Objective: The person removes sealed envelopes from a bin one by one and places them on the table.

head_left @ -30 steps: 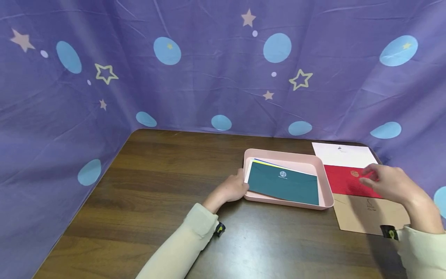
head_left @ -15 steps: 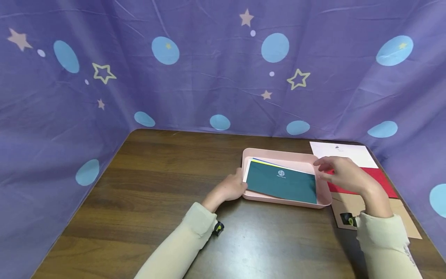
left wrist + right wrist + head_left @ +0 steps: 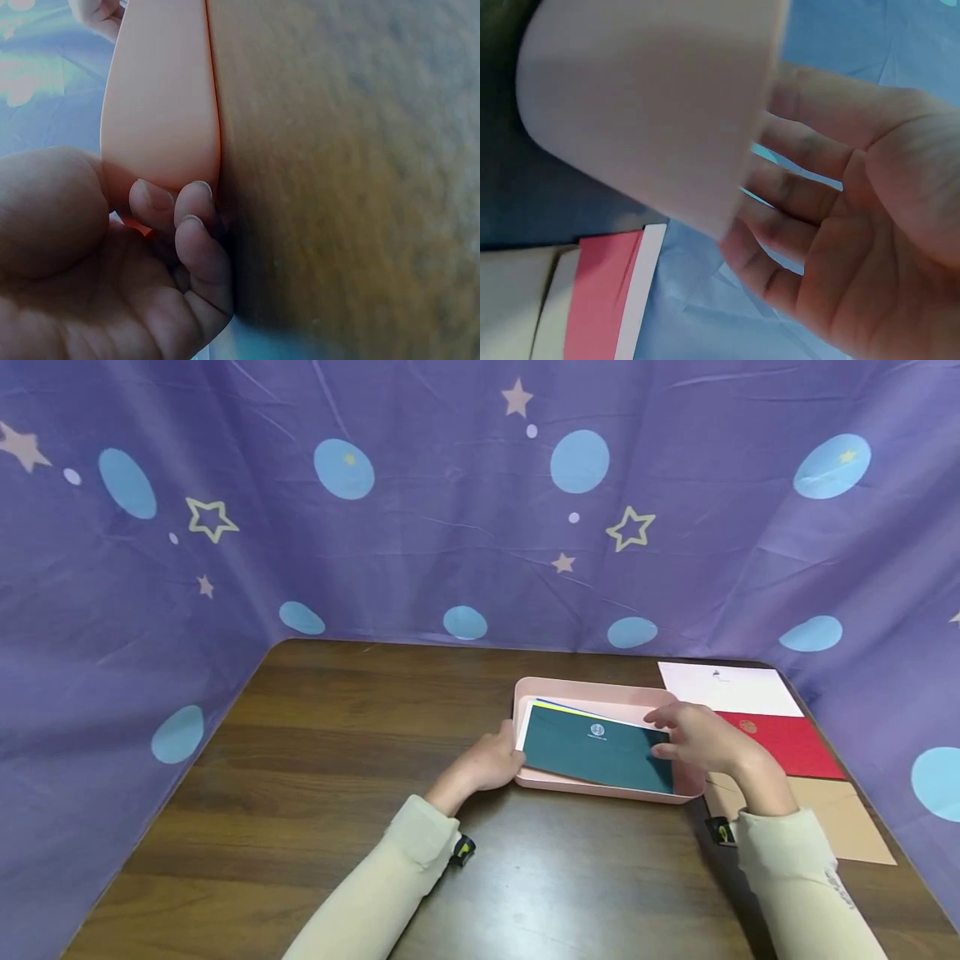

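A shallow pink tray [image 3: 585,687] holds a stack of flat paper pieces. On top lies a dark green card or envelope [image 3: 581,756] with a round white logo; white, yellow and blue edges peek out beneath it. My left hand [image 3: 489,762] grips the tray's left end, its fingers curled against the outer wall [image 3: 161,97] in the left wrist view. Over the tray's right rim reaches my right hand [image 3: 705,739], fingers spread apart and nothing between them. Its fingertips hover by the green piece's right end; whether they touch it I cannot tell.
Right of the tray lie a white sheet [image 3: 727,689], a red one [image 3: 798,747] with a gold emblem, and a tan one [image 3: 810,818], overlapping in a column near the right table edge. A purple patterned curtain [image 3: 450,560] hangs behind the brown wooden table [image 3: 337,735].
From above the red sheet, my right hand has moved left over the tray's right rim to the green piece. My left hand keeps its hold on the tray. The view has shifted slightly.
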### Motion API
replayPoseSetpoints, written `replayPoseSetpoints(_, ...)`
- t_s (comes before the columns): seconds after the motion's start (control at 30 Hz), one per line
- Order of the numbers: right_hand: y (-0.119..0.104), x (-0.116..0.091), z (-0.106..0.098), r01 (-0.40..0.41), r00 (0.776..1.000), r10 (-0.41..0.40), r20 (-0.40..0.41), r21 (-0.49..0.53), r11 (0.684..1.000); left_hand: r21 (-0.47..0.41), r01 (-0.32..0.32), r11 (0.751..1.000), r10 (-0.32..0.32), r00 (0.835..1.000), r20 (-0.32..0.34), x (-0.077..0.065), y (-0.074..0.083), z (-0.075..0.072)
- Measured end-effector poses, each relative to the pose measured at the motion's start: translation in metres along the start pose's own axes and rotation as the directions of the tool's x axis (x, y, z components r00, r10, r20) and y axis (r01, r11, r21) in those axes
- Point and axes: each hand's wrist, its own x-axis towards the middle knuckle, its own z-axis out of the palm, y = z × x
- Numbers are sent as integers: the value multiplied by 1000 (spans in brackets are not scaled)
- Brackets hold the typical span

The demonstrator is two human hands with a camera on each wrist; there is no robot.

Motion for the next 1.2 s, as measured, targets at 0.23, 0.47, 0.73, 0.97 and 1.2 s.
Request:
replayPoseSetpoints(0.23, 3, 4, 8, -30, 999, 32, 34, -43, 999, -1, 16, 1000, -16, 1000, 1, 1, 0, 1)
replayPoseSetpoints(0.47, 0, 3, 9, -31, 999, 34, 27, -82, 996, 2, 9, 1000, -9, 1000, -10, 1, 0, 1)
replayPoseSetpoints(0.73, -2, 4, 7, -26, 1000, 25, -7, -92, 995, 11, 3, 1000, -3, 1000, -16, 1, -2, 2)
replayPoseSetpoints(0.97, -1, 5, 3, -37, 997, 33, -66, -57, 998, 8, -4, 1000, 4, 1000, -24, 0, -2, 0)
replayPoseSetpoints(1.2, 4, 0, -3, -102, 993, 107, -58, 82, 991, 12, -20, 1000, 20, 1000, -16, 0, -1, 0)
